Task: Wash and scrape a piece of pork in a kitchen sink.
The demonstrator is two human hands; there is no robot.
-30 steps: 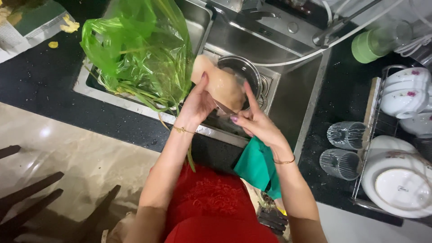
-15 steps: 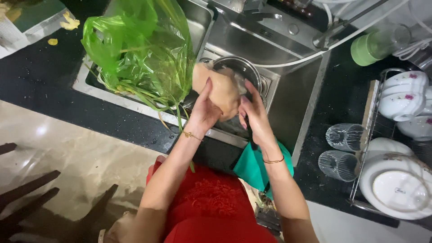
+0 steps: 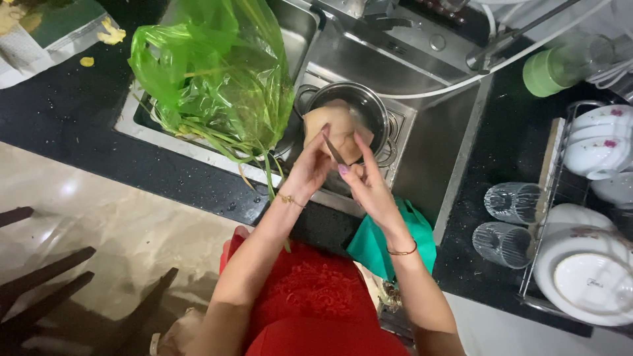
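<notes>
Over the stainless steel sink (image 3: 422,72), the left hand (image 3: 308,173) and the right hand (image 3: 366,186) meet above a round, shiny steel pot (image 3: 359,105) that sits on the slotted drain section at the sink's front edge. The left hand's fingers curl closed around a pale tan, rounded, smooth-skinned vegetable (image 3: 335,130) held just over the pot's front rim. The right hand grips a thin dark knife blade (image 3: 333,150), its fingers pinched on it, with the blade laid against the vegetable. A crinkled, translucent green plastic bag (image 3: 214,72) stuffed with long green stalks fills the left basin, and some stalks hang over the sink's front edge onto the speckled black stone countertop (image 3: 59,112). At the right end of the countertop, two ribbed clear glasses (image 3: 511,221) stand upside down beside a wire dish rack (image 3: 580,217) of white ceramic plates and bowls.
</notes>
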